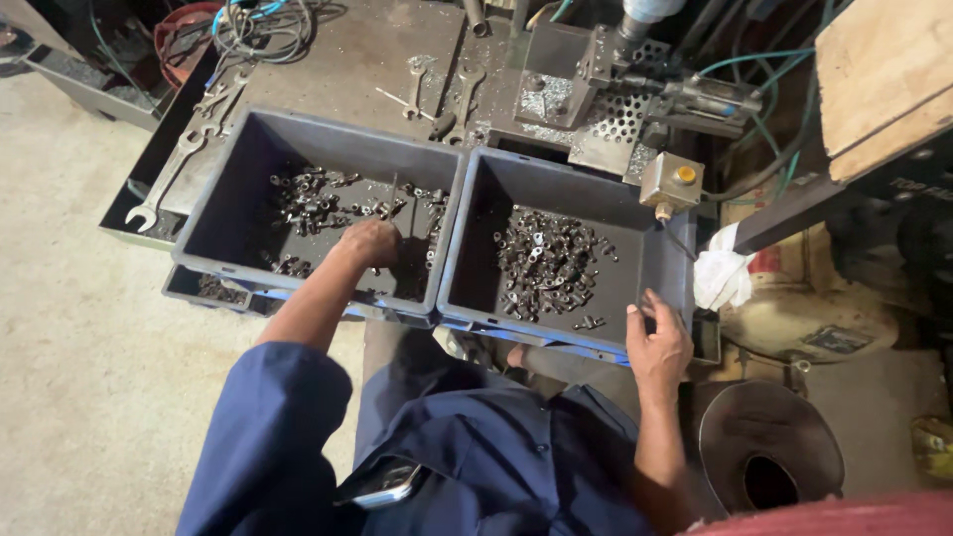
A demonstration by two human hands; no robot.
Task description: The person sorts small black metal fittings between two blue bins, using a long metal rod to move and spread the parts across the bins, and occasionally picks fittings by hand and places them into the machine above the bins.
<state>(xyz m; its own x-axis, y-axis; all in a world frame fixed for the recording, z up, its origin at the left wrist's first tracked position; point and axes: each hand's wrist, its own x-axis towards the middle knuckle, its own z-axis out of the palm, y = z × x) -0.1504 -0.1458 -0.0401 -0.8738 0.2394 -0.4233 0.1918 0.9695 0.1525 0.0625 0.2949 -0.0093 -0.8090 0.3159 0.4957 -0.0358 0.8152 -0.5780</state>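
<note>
Resting on the near rim of the right grey bin [663, 260], the right hand [657, 342] curls shut around that rim. Farther off, the left hand [369, 242] reaches into the left grey bin [230, 189], fingers closed on small metal parts [313, 199].

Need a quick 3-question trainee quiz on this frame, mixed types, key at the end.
1. True or false: the left hand is inside the left bin, among the small metal parts.
2. Where does the right hand rest? A) on the spanner B) on the near right rim of the right bin C) on the white rag
3. Fill in: a large open-ended ____ lies on the tray left of the bins.

Key: 1 true; 2 B; 3 spanner.
</note>
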